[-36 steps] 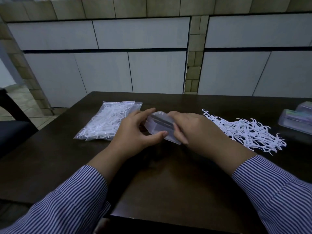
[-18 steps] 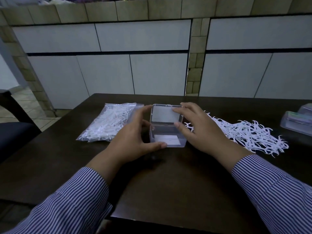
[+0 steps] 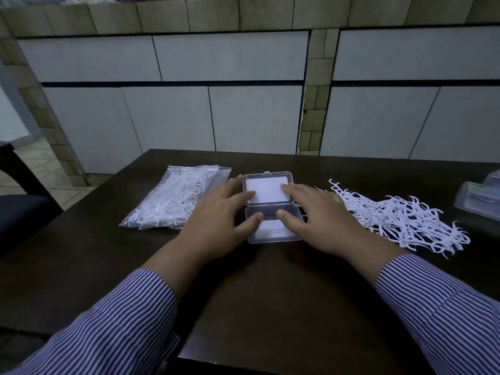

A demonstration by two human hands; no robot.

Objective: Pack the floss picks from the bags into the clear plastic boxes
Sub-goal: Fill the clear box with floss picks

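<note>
While box (image 3: 272, 207) lies open (flat), both hands touch it.

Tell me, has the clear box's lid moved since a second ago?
Yes. The clear box was shut and tilted in both hands; now its lid lies swung open, away from the person toward the table's far edge.

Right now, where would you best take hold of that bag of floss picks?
Probably its near right corner, coming from the right: the bag of floss picks lies flat left of the left hand, and the film there looks flatter and easier to pinch.
</note>
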